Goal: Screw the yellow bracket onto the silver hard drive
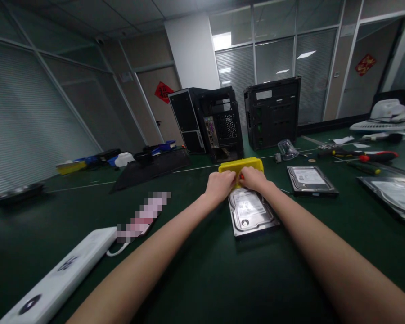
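My left hand (pixel 221 184) and my right hand (pixel 254 178) meet at the near side of a yellow plastic tray (pixel 241 166), both with curled fingers. A small red-orange bit shows by the right fingertips; what either hand pinches is hidden. Just below them a silver hard drive (pixel 250 213) lies label up on the green table, its far end under the hands and against the tray. Another hard drive (pixel 308 179) lies to the right of my right forearm.
Two black computer cases (pixel 222 121) (pixel 273 112) stand behind the tray. At far right are a third drive (pixel 396 195) and red-and-black tools (pixel 378 156). A clear plastic cup (pixel 288 150) lies nearby. On the left, a long white device (pixel 64 274) is cabled to a blurred-out phone (pixel 145 218).
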Tool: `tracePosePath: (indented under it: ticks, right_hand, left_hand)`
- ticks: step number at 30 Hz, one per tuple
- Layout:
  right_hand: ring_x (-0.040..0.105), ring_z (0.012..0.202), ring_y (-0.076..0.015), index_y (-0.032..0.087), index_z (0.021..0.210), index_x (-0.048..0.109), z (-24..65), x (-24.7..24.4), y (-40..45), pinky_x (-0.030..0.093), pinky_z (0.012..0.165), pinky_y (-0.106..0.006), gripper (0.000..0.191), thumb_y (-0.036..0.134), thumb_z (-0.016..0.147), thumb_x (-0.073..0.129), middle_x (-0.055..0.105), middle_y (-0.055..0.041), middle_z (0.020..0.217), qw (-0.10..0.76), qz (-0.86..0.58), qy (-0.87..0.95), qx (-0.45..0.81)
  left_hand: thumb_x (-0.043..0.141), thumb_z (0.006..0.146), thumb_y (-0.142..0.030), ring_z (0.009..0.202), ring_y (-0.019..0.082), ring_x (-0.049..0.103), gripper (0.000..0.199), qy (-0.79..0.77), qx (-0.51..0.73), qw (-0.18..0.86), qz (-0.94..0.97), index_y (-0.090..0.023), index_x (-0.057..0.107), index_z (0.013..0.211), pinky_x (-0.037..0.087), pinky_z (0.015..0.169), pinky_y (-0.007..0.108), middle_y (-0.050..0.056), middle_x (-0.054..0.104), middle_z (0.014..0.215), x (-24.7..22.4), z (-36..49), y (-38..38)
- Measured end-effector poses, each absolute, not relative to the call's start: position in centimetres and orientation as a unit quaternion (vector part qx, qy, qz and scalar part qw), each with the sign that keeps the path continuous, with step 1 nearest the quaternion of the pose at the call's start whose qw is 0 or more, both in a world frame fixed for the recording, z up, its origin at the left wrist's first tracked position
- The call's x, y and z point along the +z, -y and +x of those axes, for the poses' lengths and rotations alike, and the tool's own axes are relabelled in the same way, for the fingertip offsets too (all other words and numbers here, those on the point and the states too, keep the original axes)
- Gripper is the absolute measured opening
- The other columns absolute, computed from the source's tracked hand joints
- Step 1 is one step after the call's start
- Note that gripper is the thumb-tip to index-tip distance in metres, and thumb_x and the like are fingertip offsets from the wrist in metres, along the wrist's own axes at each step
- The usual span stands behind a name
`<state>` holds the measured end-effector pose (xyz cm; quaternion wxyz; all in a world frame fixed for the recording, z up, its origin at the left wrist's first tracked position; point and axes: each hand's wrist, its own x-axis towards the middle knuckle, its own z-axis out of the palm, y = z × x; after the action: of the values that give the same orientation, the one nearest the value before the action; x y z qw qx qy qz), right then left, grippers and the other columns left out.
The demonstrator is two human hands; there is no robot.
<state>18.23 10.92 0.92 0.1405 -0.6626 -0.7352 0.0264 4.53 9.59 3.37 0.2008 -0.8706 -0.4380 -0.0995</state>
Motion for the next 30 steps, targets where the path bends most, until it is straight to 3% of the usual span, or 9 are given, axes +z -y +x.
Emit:
tracePosePath:
  ticks: [7, 18, 26, 30]
  right_hand:
    - [0.054, 0.092, -0.0167, 0.014, 0.108, 0.051, 17.8, 1.0, -10.5, 0.045, 0.077, -0.037, 0.03, 0.031, 0.083, 0.046, 0.053, -0.0078, 0.106, 0.138, -0.666, 0.733, 0.015]
    - [0.054, 0.092, -0.0165, 0.015, 0.11, 0.05, 16.8, 1.1, -9.8, 0.045, 0.077, -0.037, 0.031, 0.03, 0.083, 0.046, 0.052, -0.0081, 0.109, 0.129, -0.677, 0.724, -0.004]
    - [0.054, 0.091, -0.0163, 0.012, 0.109, 0.049, 17.8, 2.0, -9.6, 0.045, 0.076, -0.036, 0.032, 0.029, 0.082, 0.047, 0.053, -0.0086, 0.107, 0.151, -0.792, 0.591, -0.021]
    - [0.057, 0.09, -0.019, 0.012, 0.098, 0.057, 18.0, 2.1, -9.3, 0.045, 0.073, -0.035, 0.026, 0.016, 0.087, 0.033, 0.058, -0.0106, 0.1, 0.173, -0.798, 0.575, -0.051]
  left_hand:
    - [0.039, 0.085, -0.031, 0.077, 0.023, 0.059, 0.026, 0.448, -0.101, 0.21, -0.863, -0.016, 0.06, 0.085, 0.034, 0.062, 0.029, 0.009, 0.063, 0.087, 2.7, 4.2, -10.5]
    - [0.039, 0.084, -0.017, 0.076, 0.023, 0.058, 0.023, 0.4, -0.104, 0.23, -0.881, -0.012, 0.061, 0.08, 0.034, 0.068, 0.034, 0.012, 0.062, 0.082, 2.4, 2.9, -10.3]
    - [0.042, 0.083, -0.021, 0.08, 0.024, 0.059, 0.022, 0.387, -0.12, 0.213, -0.889, -0.012, 0.061, 0.085, 0.039, 0.067, 0.032, 0.011, 0.062, 0.087, 2.3, 6.3, -10.4]
    - [0.044, 0.081, -0.025, 0.082, 0.024, 0.059, 0.022, 0.396, -0.134, 0.19, -0.888, -0.013, 0.063, 0.084, 0.041, 0.07, 0.032, 0.011, 0.063, 0.087, 2.3, 8.9, -11.1]
